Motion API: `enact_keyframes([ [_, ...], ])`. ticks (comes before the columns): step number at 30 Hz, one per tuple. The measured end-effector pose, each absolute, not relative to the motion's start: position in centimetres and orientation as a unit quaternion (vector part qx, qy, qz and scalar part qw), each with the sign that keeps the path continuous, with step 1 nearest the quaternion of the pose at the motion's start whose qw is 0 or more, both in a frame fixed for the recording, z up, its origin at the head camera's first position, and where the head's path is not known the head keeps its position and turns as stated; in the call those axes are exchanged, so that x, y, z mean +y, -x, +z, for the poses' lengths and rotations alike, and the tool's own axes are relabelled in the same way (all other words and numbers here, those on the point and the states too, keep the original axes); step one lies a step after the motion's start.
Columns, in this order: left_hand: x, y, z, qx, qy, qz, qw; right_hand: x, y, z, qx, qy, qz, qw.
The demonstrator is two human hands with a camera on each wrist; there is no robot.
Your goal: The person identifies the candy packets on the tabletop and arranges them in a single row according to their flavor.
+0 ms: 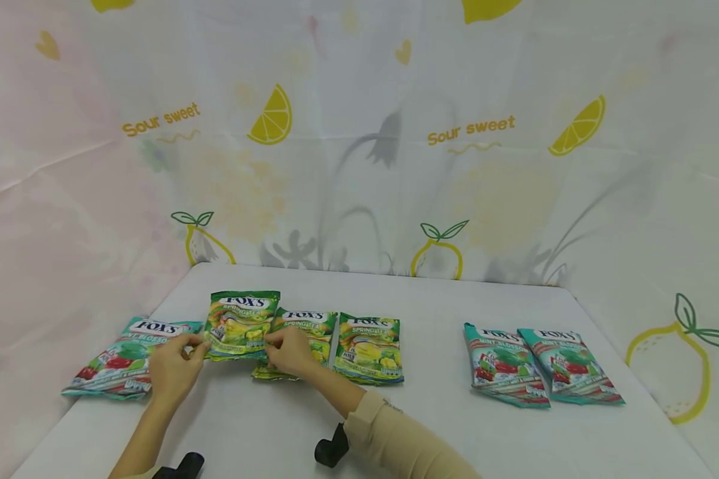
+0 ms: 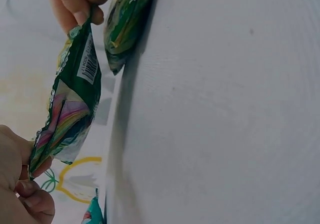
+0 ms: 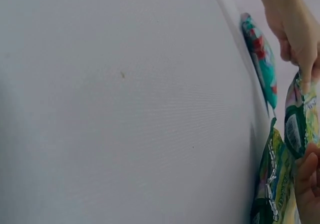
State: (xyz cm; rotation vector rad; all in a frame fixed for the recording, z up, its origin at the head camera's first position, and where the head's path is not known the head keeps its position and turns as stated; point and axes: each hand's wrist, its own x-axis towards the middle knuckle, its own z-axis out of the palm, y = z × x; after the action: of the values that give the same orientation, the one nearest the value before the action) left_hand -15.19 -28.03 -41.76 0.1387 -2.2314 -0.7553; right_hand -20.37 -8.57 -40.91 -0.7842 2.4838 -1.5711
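Both hands hold one green-and-yellow Fox's Spring Tea candy bag (image 1: 243,324) up over the white table. The left hand (image 1: 176,369) pinches its lower left corner, and the right hand (image 1: 290,351) pinches the lower right corner. In the left wrist view the raised bag (image 2: 75,94) shows its green edge and a barcode, stretched between the two hands. Behind the right hand lies a second Spring Tea bag (image 1: 320,346), partly covered by that hand. A third Spring Tea bag (image 1: 368,349) lies just right of it. Left of the left hand is a teal-and-red Fox's candy bag (image 1: 116,362), partly hidden by the hand.
Two Fox's Mint Blossom bags, one (image 1: 506,366) beside the other (image 1: 569,366), lie on the right side of the white table (image 1: 431,426). A printed lemon backdrop (image 1: 359,173) hangs behind the table's far edge. Black wrist mounts show near both forearms.
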Motion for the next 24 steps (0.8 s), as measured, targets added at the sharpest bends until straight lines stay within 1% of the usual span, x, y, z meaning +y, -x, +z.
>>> enact_keyframes([
  [13,-28.4,15.9,-42.9,-0.886,-0.064,-0.294,0.353,-9.1,20.6,-41.5,0.831,0.231,-0.502,0.065],
  [16,-28.5,15.7,-42.8,-0.892,-0.071,-0.298,0.333,-9.3,20.5,-41.5,0.836,0.240,-0.490,0.060],
  [24,-29.1,15.2,-42.5,-0.913,-0.100,-0.298,0.259,-9.9,20.1,-41.5,0.844,0.267,-0.462,0.045],
])
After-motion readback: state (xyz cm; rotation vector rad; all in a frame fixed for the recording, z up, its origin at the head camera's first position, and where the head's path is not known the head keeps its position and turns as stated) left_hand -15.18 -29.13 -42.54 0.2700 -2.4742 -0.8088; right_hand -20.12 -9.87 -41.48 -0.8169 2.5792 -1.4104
